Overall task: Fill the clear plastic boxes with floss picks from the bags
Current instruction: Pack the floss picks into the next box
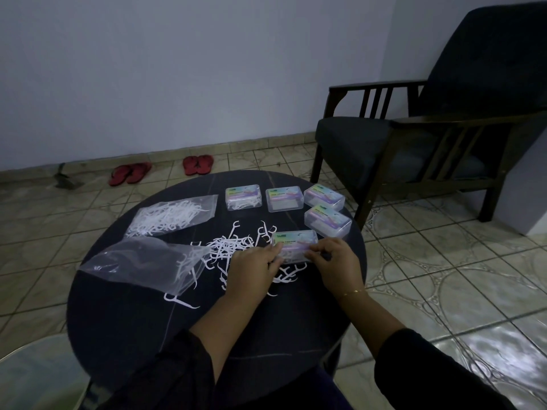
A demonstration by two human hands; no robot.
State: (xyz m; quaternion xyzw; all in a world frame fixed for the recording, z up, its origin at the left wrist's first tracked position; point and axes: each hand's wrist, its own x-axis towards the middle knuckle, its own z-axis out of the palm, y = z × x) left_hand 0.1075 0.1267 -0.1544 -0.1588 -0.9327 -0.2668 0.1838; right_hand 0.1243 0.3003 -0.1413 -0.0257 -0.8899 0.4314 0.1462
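Pinching clear box (295, 245) between left hand (253, 269), right hand (334, 261), apparently.

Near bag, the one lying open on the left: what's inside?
A few white floss picks sit at the mouth of the near bag, some spilling onto the table. The rest looks empty, though dim light and glare hide detail.

We are in a home, in a living room: an armchair (420, 134) with dark cushions stands on a patterned tile floor (444, 276), two pairs of red sandals (165, 170) lie by the bare wall (177, 69), beyond our round table (124, 315).
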